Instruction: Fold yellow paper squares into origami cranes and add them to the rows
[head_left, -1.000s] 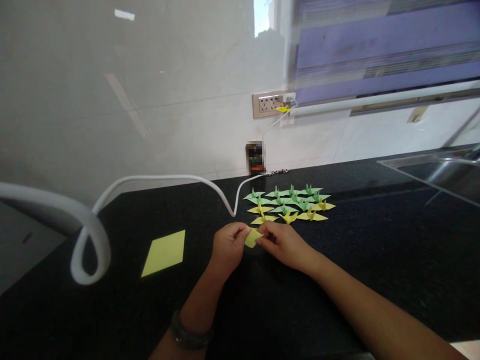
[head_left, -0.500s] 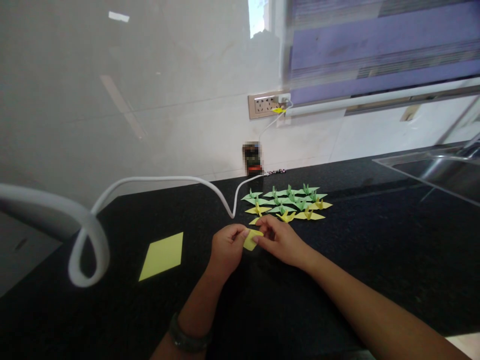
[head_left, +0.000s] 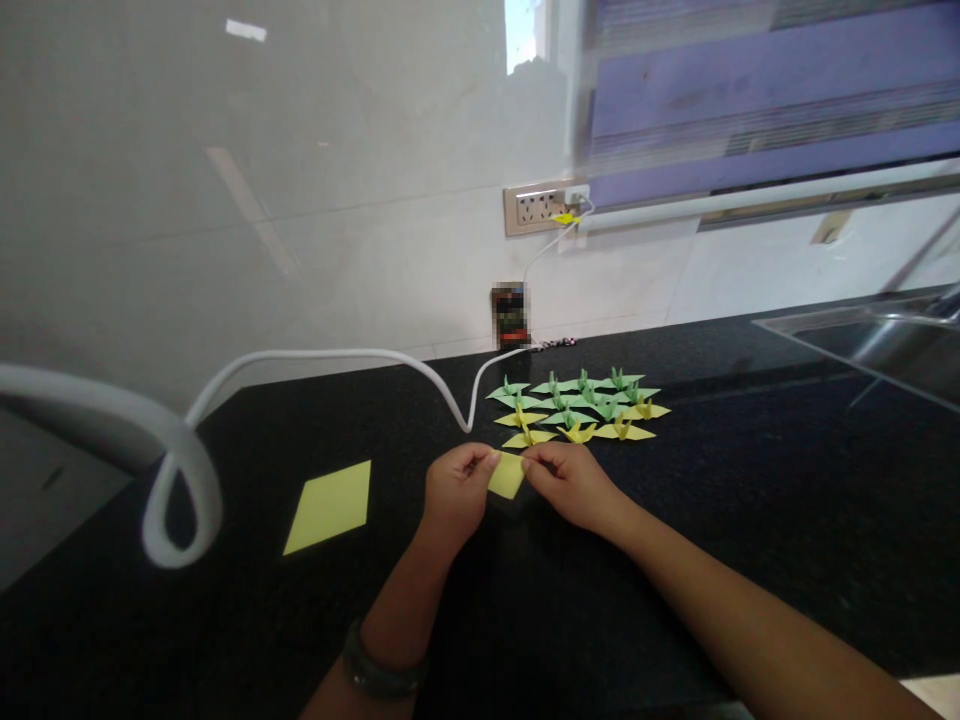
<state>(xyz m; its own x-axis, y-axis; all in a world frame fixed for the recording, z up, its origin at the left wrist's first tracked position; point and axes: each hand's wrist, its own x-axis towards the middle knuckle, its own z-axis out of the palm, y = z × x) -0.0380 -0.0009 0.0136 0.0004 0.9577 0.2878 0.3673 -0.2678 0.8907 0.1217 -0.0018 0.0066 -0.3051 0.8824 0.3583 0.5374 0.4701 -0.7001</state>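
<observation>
Between my hands is a small folded piece of yellow paper (head_left: 507, 476). My left hand (head_left: 456, 492) pinches its left corner between thumb and forefinger. The right corner is in the pinch of my right hand (head_left: 571, 484). Just beyond my hands stand rows of folded paper cranes, a yellow crane (head_left: 528, 437) nearest and a green crane (head_left: 568, 416) among those behind. To the left of my left hand, a flat sheet of yellow paper (head_left: 330, 508) lies on the black countertop (head_left: 247, 620).
A thick white cable (head_left: 330, 355) loops across the left side and dips to the counter. A pixelated object (head_left: 510, 316) leans against the wall below a socket panel (head_left: 534, 207), where a yellow paper piece (head_left: 566, 218) hangs. A metal sink (head_left: 885, 345) is at the right.
My right hand has shifted a little to the right and down, now pinching the paper's right corner, and the paper is spread wider. The nearest left yellow crane is uncovered. The view has shifted slightly.
</observation>
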